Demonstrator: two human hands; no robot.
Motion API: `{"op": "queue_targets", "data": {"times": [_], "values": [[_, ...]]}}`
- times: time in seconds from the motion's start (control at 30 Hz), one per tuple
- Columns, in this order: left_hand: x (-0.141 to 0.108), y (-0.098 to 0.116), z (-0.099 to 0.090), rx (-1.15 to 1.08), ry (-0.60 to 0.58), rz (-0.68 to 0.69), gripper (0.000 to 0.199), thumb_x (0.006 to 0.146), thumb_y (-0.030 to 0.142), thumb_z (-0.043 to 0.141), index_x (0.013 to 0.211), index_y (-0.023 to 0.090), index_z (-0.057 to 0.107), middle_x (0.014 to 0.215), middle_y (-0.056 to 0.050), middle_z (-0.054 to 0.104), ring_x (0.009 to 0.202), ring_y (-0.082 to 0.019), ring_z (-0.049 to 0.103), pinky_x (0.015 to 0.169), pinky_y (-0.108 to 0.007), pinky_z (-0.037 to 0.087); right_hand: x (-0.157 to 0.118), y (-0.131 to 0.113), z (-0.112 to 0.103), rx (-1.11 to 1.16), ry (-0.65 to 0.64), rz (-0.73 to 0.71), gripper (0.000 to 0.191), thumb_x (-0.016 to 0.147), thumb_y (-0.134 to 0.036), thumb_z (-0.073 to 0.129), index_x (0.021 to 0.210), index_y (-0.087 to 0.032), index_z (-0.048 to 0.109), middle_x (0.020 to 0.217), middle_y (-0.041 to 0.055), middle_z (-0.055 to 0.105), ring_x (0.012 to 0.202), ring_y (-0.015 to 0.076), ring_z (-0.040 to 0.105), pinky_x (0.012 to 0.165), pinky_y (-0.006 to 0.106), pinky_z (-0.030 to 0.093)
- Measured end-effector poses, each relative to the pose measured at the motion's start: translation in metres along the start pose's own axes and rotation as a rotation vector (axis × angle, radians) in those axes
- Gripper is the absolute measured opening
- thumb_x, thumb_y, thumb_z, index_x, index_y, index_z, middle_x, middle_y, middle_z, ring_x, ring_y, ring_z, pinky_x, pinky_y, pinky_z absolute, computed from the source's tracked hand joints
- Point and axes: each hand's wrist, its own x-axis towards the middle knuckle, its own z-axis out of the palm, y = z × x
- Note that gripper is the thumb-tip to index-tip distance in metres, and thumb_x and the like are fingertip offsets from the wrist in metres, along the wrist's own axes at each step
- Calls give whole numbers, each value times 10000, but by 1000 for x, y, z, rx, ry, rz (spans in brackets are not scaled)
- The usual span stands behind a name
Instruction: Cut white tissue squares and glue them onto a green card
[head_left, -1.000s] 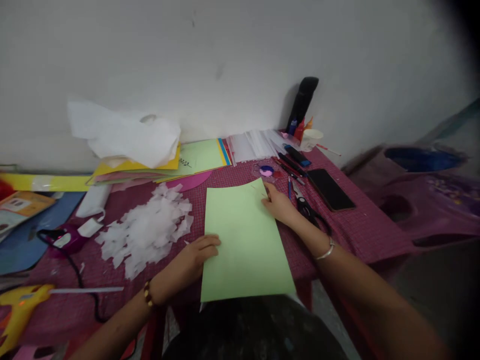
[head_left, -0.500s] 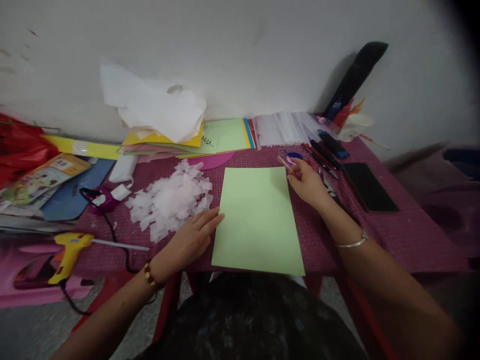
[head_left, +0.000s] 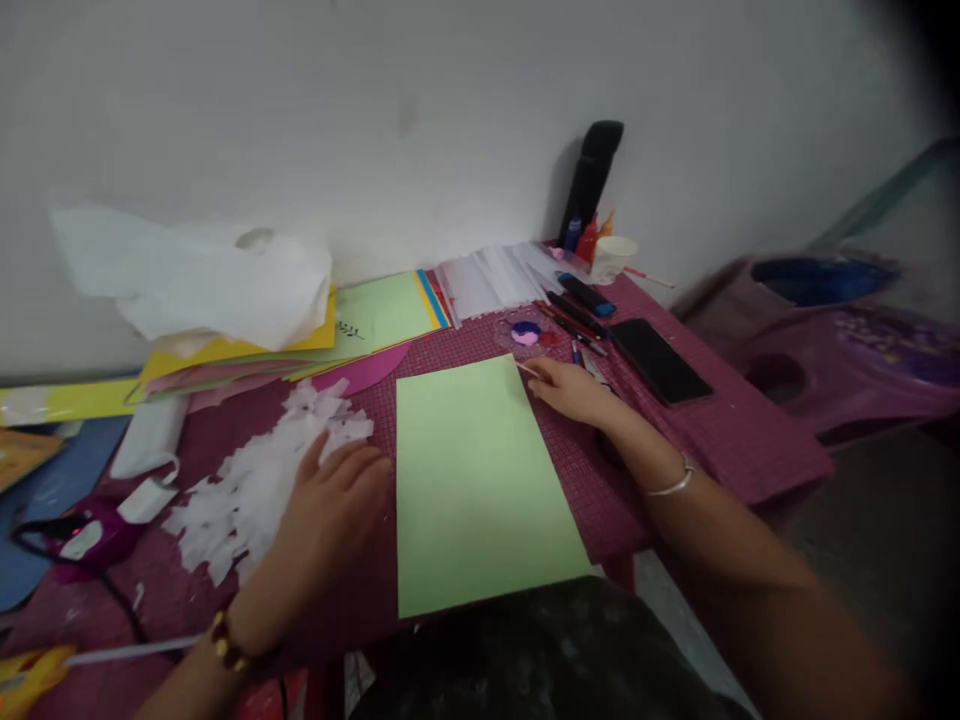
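Note:
A sheet of light green paper lies in front of me on the table. My right hand is closed around a thin pale stick, its end near the sheet's upper right corner. Just beyond that hand are blobs of blue, pink and red paint. My left hand, slightly blurred, hovers left of the sheet with fingers apart and nothing in them. Beneath and beside it spreads a heap of small white paper pieces.
A phone, pens, paint bottles and a white cup stand or lie at the right. Coloured paper and crumpled white paper are along the wall. A yellow glue gun lies front left.
The view has turned to the right. My right hand has drawn back from the paint to the sheet's upper corner with the stick. My left hand has left the sheet's edge.

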Motion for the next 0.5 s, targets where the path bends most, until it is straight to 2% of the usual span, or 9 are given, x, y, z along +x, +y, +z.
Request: {"op": "queue_targets", "data": {"times": [0.07, 0.1, 0.17, 0.2, 0.27, 0.33, 0.4, 0.5], "values": [[10, 28, 1, -136, -38, 123, 264, 928, 211, 521, 1171, 198, 622, 1189, -81, 701, 1162, -262, 598, 1147, -537, 247, 1, -3, 6, 65, -20, -50, 332, 879, -145, 511, 1188, -163, 630, 1091, 98, 732, 952, 231, 669, 841, 325, 471], [14, 44, 3, -207, -62, 238, 337, 919, 260, 549, 1250, 207, 583, 1247, -85, 679, 1189, -258, 585, 1155, -522, 239, 1, -5, 10, 95, -21, -74, 333, 880, -127, 503, 1186, -157, 630, 1099, 97, 728, 963, 220, 664, 848, 314, 466], [20, 75, 11, -325, -222, 425, 623, 838, 372, 653, 1413, 251, 445, 1444, -93, 540, 1306, -293, 496, 1161, -543, 230, 1, -9, 15, 143, -21, -117, 329, 880, -91, 484, 1166, -146, 637, 1095, 92, 724, 963, 199, 655, 850, 295, 458], [22, 88, 16, -344, -307, 467, 741, 794, 354, 696, 1460, 288, 378, 1523, -89, 447, 1361, -311, 434, 1160, -566, 222, 1, -10, 18, 159, -24, -129, 332, 874, -76, 484, 1161, -142, 638, 1084, 88, 723, 950, 190, 652, 845, 289, 456], [25, 105, 27, -342, -403, 513, 839, 758, 231, 701, 1493, 339, 310, 1580, -77, 355, 1412, -326, 362, 1159, -597, 208, 1, -12, 20, 183, -36, -129, 348, 860, -62, 503, 1178, -132, 628, 1042, 82, 722, 897, 176, 646, 814, 279, 457], [28, 110, 38, -312, -446, 521, 842, 752, 138, 657, 1492, 345, 314, 1579, -81, 353, 1415, -331, 356, 1151, -606, 227, 1, -11, 20, 196, -47, -115, 376, 851, -63, 528, 1214, -122, 607, 984, 70, 723, 842, 166, 643, 778, 271, 463], [31, 106, 48, -289, -432, 550, 804, 759, 167, 658, 1483, 323, 344, 1557, -103, 387, 1384, -348, 397, 1120, -606, 294, 1, -10, 18, 191, -47, -98, 417, 847, -57, 534, 1256, -119, 580, 987, 69, 726, 834, 163, 650, 775, 271, 474], [33, 91, 65, -225, -250, 645, 728, 793, 259, 688, 1458, 319, 399, 1475, -108, 499, 1295, -334, 494, 1069, -553, 386, 1, -7, 13, 204, -21, -105, 507, 837, -20, 495, 1333, -123, 529, 1190, 118, 690, 998, 187, 653, 878, 306, 481]]}}
